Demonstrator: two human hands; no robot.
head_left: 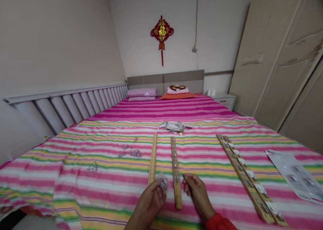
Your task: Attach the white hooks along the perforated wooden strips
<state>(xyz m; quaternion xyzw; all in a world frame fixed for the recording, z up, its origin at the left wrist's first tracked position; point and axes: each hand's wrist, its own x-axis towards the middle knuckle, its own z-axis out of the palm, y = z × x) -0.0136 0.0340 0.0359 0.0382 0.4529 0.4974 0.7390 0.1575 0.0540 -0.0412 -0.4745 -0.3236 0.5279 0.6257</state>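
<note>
Packet (163, 183), small and clear with a shiny round piece inside, is pinched in the fingers of the person's left hand (152, 199), low and near the middle of the view, over a bed spread with a striped cover (113, 193). From the left, a crumpled clear thing (92, 168), too faint to make out, lies on the cover, then a loose group of small clear bags (135, 153). Next comes a bare wooden strip (153, 156) with rows of holes, pointing away, its near end beside the packet. To its right, a second strip (178, 199) carries a line of shiny pieces; only its near end is bare. Beyond these two strips sits a heap of plastic packaging (174, 126). Just right of the second strip is the right hand (199, 192), fingers curled, tips close together; whether they hold anything cannot be told. Well to the right, two strips lie slanted side by side (248, 184), bearing white and shiny pieces. Farthest right, a flat clear sleeve (282, 160) shows shiny pieces inside.
</note>
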